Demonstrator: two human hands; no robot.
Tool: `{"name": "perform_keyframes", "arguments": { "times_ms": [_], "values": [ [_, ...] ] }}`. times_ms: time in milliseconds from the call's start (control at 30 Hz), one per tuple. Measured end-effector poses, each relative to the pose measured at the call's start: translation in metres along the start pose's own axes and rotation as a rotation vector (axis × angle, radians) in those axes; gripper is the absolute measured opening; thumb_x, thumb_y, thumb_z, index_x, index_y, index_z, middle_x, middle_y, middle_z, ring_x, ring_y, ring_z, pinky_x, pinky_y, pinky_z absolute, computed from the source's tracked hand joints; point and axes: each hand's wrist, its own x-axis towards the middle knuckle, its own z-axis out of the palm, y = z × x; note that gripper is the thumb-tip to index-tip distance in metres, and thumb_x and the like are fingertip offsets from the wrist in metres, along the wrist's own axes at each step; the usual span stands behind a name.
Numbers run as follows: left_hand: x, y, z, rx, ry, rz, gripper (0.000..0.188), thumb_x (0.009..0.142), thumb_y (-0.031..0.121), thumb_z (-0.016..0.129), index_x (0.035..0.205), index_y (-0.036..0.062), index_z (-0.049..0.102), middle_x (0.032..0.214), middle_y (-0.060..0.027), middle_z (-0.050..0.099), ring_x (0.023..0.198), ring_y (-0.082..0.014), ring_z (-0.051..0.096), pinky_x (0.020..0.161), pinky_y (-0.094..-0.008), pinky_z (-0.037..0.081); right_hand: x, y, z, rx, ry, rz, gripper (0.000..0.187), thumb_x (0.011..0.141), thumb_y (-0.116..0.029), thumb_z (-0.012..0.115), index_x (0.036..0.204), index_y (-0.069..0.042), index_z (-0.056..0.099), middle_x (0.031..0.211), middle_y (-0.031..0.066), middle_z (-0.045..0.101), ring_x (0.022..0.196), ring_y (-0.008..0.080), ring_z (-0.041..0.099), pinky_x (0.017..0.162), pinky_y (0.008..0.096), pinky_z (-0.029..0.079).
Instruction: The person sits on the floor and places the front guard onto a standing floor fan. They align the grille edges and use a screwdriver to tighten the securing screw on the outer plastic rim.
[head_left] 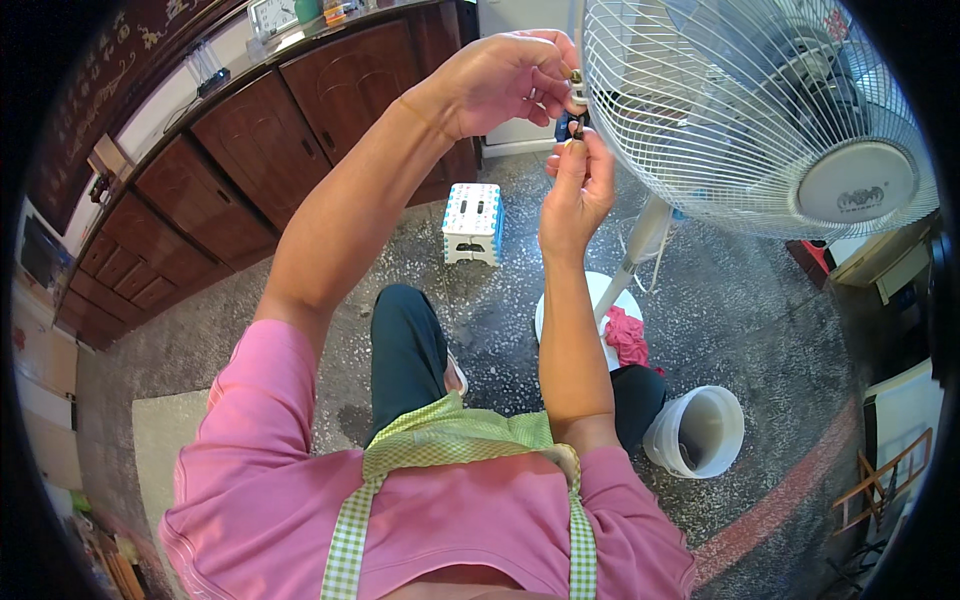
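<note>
A standing fan point(700, 130) with a white wire guard fills the upper right. At the left edge of its guard, the fingers of my left hand point(505, 85) are closed around a small pale clip point(578, 92) on the rim. Just below, my right hand point(578, 190) pinches a small dark piece between thumb and fingertips, close to the rim. A blue part point(565, 127) shows beside that piece; its exact kind is too small to make out. Both arms are raised, the left one bent across from the side.
The fan's pole runs down to a round white base point(600, 292), where a crumpled pink cloth point(626, 336) lies. A white bucket point(697, 432) stands by my right knee. Ahead is a small patterned step stool point(472, 222). Dark wooden cabinets point(260, 125) line the left.
</note>
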Motion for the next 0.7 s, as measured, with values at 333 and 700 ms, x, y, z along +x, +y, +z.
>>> {"name": "perform_keyframes", "arguments": {
  "times_ms": [333, 700],
  "values": [
    [0.001, -0.001, -0.001, 0.118, 0.043, 0.096, 0.012, 0.070, 0.013, 0.048, 0.078, 0.0095, 0.055, 0.074, -0.0026, 0.056, 0.075, -0.0121, 0.053, 0.073, -0.0280, 0.035, 0.007, 0.020, 0.010, 0.189, 0.087, -0.013, 0.023, 0.084, -0.015, 0.053, 0.100, 0.002, 0.055, 0.086, 0.0021, 0.056, 0.074, 0.0068, 0.049, 0.067, 0.0221, 0.042],
    [0.004, -0.005, -0.027, 0.301, 0.023, 0.181, 0.034, 0.075, 0.026, 0.052, 0.102, 0.0048, 0.054, 0.100, -0.0077, 0.055, 0.088, -0.0169, 0.053, 0.082, -0.0334, 0.034, 0.011, 0.009, 0.018, 0.343, 0.130, 0.036, 0.026, 0.080, -0.015, 0.059, 0.098, 0.004, 0.056, 0.085, 0.0038, 0.057, 0.075, 0.0079, 0.050, 0.068, 0.0212, 0.041]
  ]
}}
